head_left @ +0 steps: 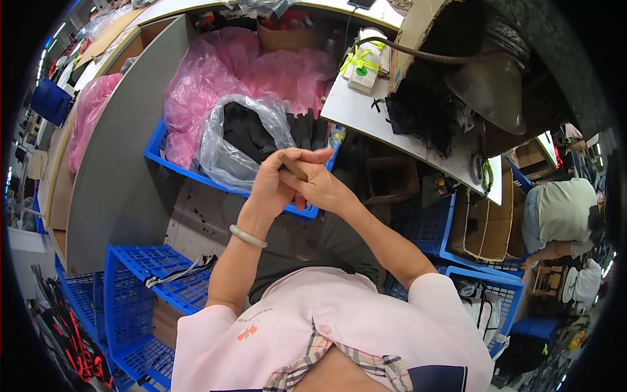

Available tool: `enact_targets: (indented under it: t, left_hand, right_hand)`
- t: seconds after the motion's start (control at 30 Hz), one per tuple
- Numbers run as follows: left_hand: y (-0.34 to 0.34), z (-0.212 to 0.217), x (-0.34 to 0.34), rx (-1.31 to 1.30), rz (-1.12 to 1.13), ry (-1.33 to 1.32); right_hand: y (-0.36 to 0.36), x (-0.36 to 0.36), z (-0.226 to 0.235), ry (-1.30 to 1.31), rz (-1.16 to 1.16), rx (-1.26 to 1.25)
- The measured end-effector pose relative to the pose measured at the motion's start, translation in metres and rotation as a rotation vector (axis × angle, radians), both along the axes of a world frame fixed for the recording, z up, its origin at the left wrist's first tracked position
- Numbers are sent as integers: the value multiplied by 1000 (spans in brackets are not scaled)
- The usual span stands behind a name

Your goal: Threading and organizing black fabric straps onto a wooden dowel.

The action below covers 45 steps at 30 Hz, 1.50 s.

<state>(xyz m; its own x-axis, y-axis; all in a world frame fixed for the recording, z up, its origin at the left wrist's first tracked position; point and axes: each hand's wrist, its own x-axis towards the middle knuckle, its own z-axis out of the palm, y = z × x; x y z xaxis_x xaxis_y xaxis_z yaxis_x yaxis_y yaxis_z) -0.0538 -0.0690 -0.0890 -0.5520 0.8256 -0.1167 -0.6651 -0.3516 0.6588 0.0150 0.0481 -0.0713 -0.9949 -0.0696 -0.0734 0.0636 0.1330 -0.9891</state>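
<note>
In front of my chest my two hands meet, fingers folded against each other. A small flat brown piece (292, 167) shows between them; its kind I cannot make out. My left hand (266, 186), with a pale bangle on its wrist, closes on it from one side. From the other side my right hand (324, 188) closes on it, and the overlapping fingers hide part of the grip. Just beyond the hands, a clear plastic bag (222, 147) with black fabric strips (247, 129) lies in a blue crate (154, 145). More black strips lie beside the bag.
Pink plastic bags (215, 72) fill the crate's far part. A grey panel (130, 144) stands at left, above a blue basket (163, 274). To the right, a white table (392, 121) carries a lamp (490, 91). Another person (562, 215) bends over at far right.
</note>
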Motion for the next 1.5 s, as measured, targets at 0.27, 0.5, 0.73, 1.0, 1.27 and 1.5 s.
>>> enact_targets:
  t: [0.27, 0.5, 0.73, 1.0, 1.27, 1.5]
  left_hand:
    - [34, -16, 9, 111, 352, -490]
    - [47, -34, 16, -31, 434, -593]
    - [43, -17, 12, -230, 487, -533]
    - [27, -23, 6, -254, 338, -221]
    - [33, -20, -9, 62, 408, -588]
    - [24, 11, -15, 67, 520, -532]
  right_hand:
    - [31, 16, -34, -222, -55, -344]
    - [16, 29, -43, 84, -526, -295]
    - [11, 38, -49, 181, -365, 11]
    - [16, 21, -51, 75, 0, 44]
    - [31, 55, -60, -28, -188, -427]
    - [28, 42, -15, 164, -150, -193]
